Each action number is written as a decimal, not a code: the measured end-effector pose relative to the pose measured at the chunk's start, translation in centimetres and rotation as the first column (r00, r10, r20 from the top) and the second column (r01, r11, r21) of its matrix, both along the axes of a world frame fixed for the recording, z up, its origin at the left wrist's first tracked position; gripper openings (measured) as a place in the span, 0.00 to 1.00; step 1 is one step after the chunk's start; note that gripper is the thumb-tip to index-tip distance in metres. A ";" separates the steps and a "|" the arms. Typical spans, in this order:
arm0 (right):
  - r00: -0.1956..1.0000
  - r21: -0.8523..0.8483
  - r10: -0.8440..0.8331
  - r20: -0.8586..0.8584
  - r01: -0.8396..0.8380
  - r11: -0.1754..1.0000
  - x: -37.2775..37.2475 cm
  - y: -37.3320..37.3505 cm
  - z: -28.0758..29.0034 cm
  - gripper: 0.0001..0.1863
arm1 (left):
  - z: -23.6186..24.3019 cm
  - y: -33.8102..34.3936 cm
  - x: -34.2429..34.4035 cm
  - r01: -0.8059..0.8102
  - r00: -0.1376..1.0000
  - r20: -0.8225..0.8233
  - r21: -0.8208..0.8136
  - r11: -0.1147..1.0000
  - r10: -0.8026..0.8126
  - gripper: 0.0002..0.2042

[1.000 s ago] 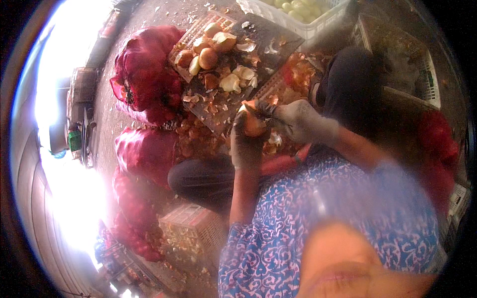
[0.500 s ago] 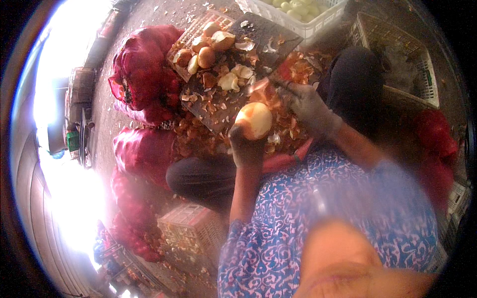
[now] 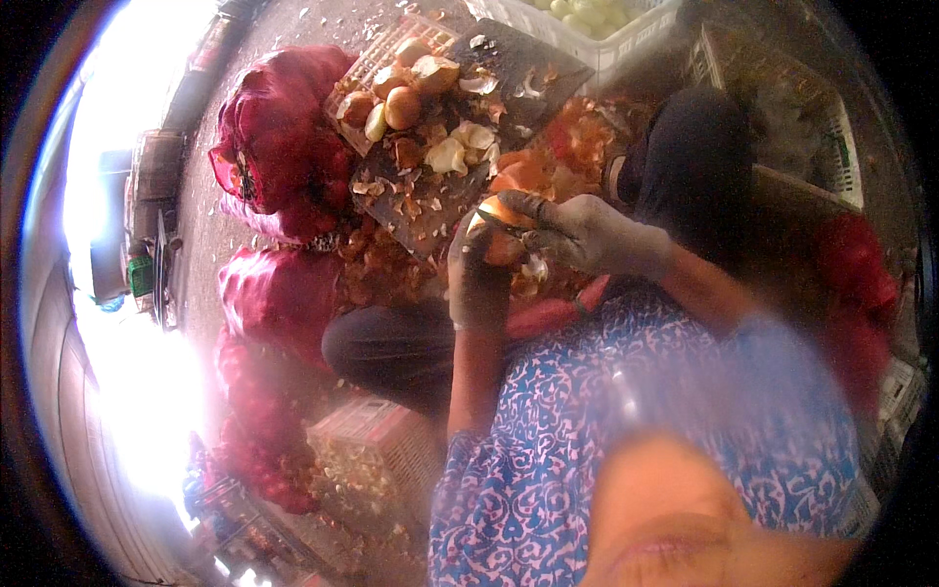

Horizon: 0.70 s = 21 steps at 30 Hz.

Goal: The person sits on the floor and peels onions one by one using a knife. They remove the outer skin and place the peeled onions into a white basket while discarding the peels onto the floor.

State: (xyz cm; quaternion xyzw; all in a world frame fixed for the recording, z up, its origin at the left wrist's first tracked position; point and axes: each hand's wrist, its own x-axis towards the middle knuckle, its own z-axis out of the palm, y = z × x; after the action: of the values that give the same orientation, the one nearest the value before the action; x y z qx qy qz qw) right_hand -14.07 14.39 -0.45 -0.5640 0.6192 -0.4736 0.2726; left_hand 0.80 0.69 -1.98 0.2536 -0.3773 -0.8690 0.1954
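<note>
Low in the middle, my left hand [image 3: 472, 279] in a dark, dirty glove grips a partly peeled onion [image 3: 494, 210]. My right hand [image 3: 597, 240], in a greyish glove, is closed at the onion's right side, holding what looks like a small dark knife, partly hidden by the fingers. Loose orange-brown peel [image 3: 528, 166] lies just beyond the onion. Above my hands, a dark board [image 3: 533, 78] bears scattered skins, and whole and partly peeled onions [image 3: 401, 106] sit on a pale grid crate at its left.
Red mesh sacks [image 3: 279, 117] line the left side, with another [image 3: 851, 293] at the right. A white crate of peeled onions [image 3: 636, 44] stands at the top, an older crate [image 3: 841, 166] upper right, another crate [image 3: 367, 450] below my left knee. My bent dark-trousered legs [image 3: 699, 166] frame the peel pile.
Half a second ago my right hand was up and right, away from the onion with peel; now it has come back down-left onto the onion, which my left hand still holds.
</note>
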 end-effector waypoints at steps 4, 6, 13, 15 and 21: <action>0.974 0.027 -0.093 -0.205 0.100 0.995 -0.1 -0.2 0.5 0.27 | 0.7 -0.2 -0.2 0.008 0.999 0.051 -0.169 0.986 0.001 0.23; 0.965 -0.007 -0.130 -0.227 0.132 0.991 -0.4 -0.2 0.7 0.24 | 1.2 -0.2 -0.2 0.039 0.989 0.147 -0.357 0.933 0.015 0.25; 0.961 0.039 -0.233 0.148 0.230 0.972 -1.8 -0.2 -0.2 0.23 | 0.9 0.1 -0.4 0.061 0.998 0.042 -0.303 0.951 -0.051 0.33; 0.945 0.094 -0.260 0.198 0.246 0.965 -2.3 -0.5 -0.6 0.23 | -0.1 0.0 0.2 0.054 0.998 -0.014 -0.304 0.951 -0.061 0.34; 0.856 0.119 -0.309 0.414 0.286 0.951 -2.5 -0.8 -1.2 0.23 | -2.8 -0.7 1.8 0.141 0.966 0.217 -0.900 0.413 0.143 0.26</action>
State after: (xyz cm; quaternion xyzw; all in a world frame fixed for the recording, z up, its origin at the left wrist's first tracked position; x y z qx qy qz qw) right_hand -16.60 13.56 -1.63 -0.3363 0.6362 -0.6053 0.3402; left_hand 2.60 0.02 -4.76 0.2186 -0.8096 -0.4837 0.2506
